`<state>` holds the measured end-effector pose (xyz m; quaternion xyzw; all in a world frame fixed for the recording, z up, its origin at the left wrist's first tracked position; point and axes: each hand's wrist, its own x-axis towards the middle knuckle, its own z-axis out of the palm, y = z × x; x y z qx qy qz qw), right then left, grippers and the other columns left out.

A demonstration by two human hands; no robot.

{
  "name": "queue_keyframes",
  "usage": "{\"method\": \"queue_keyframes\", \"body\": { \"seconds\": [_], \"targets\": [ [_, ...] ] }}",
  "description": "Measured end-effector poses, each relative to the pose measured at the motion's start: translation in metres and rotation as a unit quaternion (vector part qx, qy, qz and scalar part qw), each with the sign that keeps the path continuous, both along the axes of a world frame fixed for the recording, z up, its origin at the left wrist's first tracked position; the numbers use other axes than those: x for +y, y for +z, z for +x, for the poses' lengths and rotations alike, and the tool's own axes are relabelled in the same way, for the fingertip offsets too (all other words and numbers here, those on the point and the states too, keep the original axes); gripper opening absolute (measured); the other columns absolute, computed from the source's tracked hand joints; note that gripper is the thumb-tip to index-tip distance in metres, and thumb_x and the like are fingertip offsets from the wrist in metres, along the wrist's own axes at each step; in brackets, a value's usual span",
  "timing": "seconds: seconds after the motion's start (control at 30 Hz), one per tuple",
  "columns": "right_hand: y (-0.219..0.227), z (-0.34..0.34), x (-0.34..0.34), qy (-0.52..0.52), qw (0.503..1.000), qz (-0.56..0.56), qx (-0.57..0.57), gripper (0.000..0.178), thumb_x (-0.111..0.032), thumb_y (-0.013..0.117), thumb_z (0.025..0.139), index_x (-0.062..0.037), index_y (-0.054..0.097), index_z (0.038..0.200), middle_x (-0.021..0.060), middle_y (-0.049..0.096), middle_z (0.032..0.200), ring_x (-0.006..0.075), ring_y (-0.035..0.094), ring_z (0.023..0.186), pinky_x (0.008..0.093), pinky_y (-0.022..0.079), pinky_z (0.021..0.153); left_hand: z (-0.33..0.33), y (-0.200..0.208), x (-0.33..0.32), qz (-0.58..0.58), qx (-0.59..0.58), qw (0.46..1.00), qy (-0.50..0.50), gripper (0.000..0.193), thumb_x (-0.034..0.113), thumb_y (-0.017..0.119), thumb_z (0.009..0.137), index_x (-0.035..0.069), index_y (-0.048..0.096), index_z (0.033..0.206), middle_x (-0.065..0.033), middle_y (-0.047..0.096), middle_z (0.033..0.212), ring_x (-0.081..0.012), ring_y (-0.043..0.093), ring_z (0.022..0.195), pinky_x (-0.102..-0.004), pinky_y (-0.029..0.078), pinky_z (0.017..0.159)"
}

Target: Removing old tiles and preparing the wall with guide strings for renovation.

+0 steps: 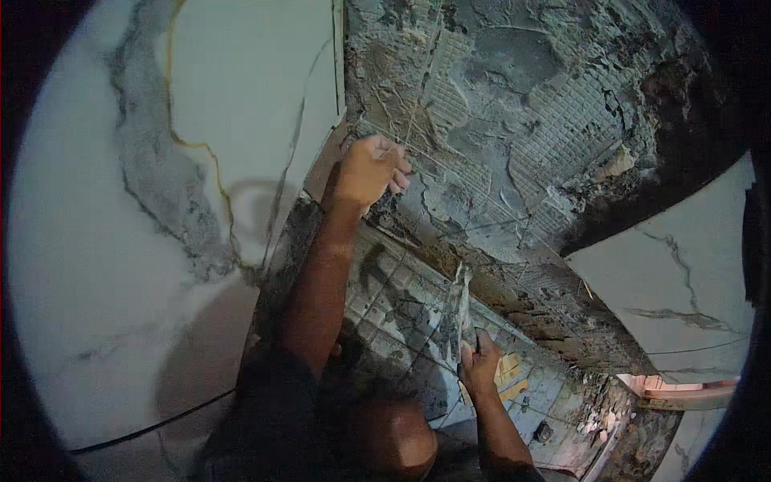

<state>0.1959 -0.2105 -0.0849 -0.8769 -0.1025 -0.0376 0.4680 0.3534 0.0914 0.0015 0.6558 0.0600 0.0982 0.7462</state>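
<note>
My left hand (pixel 371 173) is raised against the rough wall, beside the edge of the white wall tile. Its fingers are curled together, and what they hold, if anything, is hidden. Thin string-like lines (pixel 414 112) cross the wall close to these fingertips. Lower and to the right, my right hand (pixel 479 363) grips a trowel (pixel 461 309) smeared with grey mortar, its blade pointing up toward the base of the wall. The bare wall (pixel 514 104) carries patchy grey mortar with a grid imprint.
Large white marbled tiles (pixel 80 241) cover the left wall; another marbled panel (pixel 666 281) stands at right. Small square floor tiles (pixel 385 293) lie below, with a dark hammer-like shape (pixel 373 269) and yellow pieces (pixel 512 377). Rubble (pixel 602 418) sits at lower right. My knee (pixel 397 438) is below.
</note>
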Motion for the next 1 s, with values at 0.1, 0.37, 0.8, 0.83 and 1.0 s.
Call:
{"method": "queue_keyframes", "body": {
  "seconds": [0.1, 0.37, 0.8, 0.83, 1.0],
  "targets": [
    [-0.003, 0.001, -0.004, 0.004, 0.996, -0.069, -0.056, 0.037, -0.033, 0.066, 0.078, 0.0018, 0.052, 0.077, 0.0164, 0.049, 0.062, 0.0225, 0.044, 0.051, 0.0320, 0.040, 0.050, 0.000, 0.000, 0.000, 0.002, -0.003, 1.000, -0.018, 0.023, 0.017, 0.054, 0.088, -0.004, 0.050, 0.096, -0.0125, 0.060, 0.077, -0.0145, 0.057, 0.056, -0.0238, 0.045, 0.049],
    [0.014, 0.018, 0.023, 0.037, 0.995, -0.065, -0.061, 0.039, -0.036, 0.063, 0.080, 0.0000, 0.049, 0.076, 0.0164, 0.045, 0.057, 0.0302, 0.044, 0.050, 0.0374, 0.039, 0.049, 0.003, -0.002, 0.015, -0.013, 0.011, 1.000, -0.025, 0.018, 0.016, 0.053, 0.087, -0.001, 0.058, 0.091, -0.0066, 0.062, 0.075, -0.0095, 0.051, 0.051, -0.0191, 0.036, 0.044],
    [0.036, 0.066, 0.069, 0.097, 0.989, -0.056, -0.100, 0.031, -0.027, 0.063, 0.079, -0.0009, 0.047, 0.073, 0.0181, 0.047, 0.061, 0.0360, 0.048, 0.054, 0.0398, 0.038, 0.051, 0.013, -0.002, 0.022, 0.014, 0.044, 0.999, -0.012, 0.016, 0.015, 0.059, 0.083, 0.001, 0.064, 0.084, 0.0010, 0.058, 0.067, -0.0045, 0.044, 0.051, -0.0189, 0.031, 0.045],
    [0.038, 0.068, 0.070, 0.106, 0.988, -0.076, -0.082, 0.031, -0.028, 0.063, 0.079, -0.0007, 0.048, 0.075, 0.0182, 0.048, 0.061, 0.0363, 0.049, 0.054, 0.0396, 0.038, 0.051, 0.012, -0.002, 0.021, 0.003, 0.049, 0.999, -0.015, 0.015, 0.014, 0.058, 0.083, 0.000, 0.064, 0.084, 0.0008, 0.058, 0.068, -0.0043, 0.044, 0.050, -0.0185, 0.031, 0.044],
    [0.047, 0.073, 0.078, 0.123, 0.985, -0.110, -0.058, 0.031, -0.029, 0.063, 0.079, -0.0002, 0.051, 0.078, 0.0180, 0.049, 0.061, 0.0359, 0.051, 0.055, 0.0393, 0.040, 0.051, 0.017, -0.007, 0.026, -0.007, 0.060, 0.997, -0.039, 0.016, 0.014, 0.057, 0.084, -0.001, 0.063, 0.085, -0.0003, 0.060, 0.071, -0.0039, 0.044, 0.051, -0.0180, 0.031, 0.043]
  ]
}}
